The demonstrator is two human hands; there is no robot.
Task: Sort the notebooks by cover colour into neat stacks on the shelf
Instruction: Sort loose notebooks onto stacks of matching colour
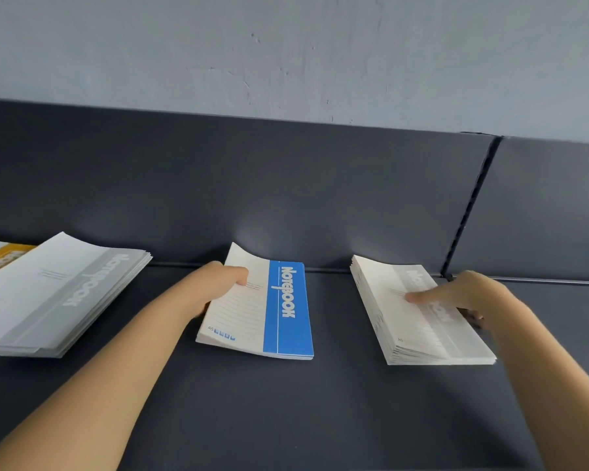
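My forearms reach up across the dark shelf (pixel 286 419). At centre frame my left hand (pixel 220 283) clamps the left edge of the blue notebook (pixel 286 311), thumb on top. Centre right, my right hand (pixel 473 295) grips the pale stack (pixel 388 300), thumb on its cover, fingers at its right edge. At the left edge lies the grey stack (pixel 55 294), with a yellow notebook (pixel 0 256) behind it.
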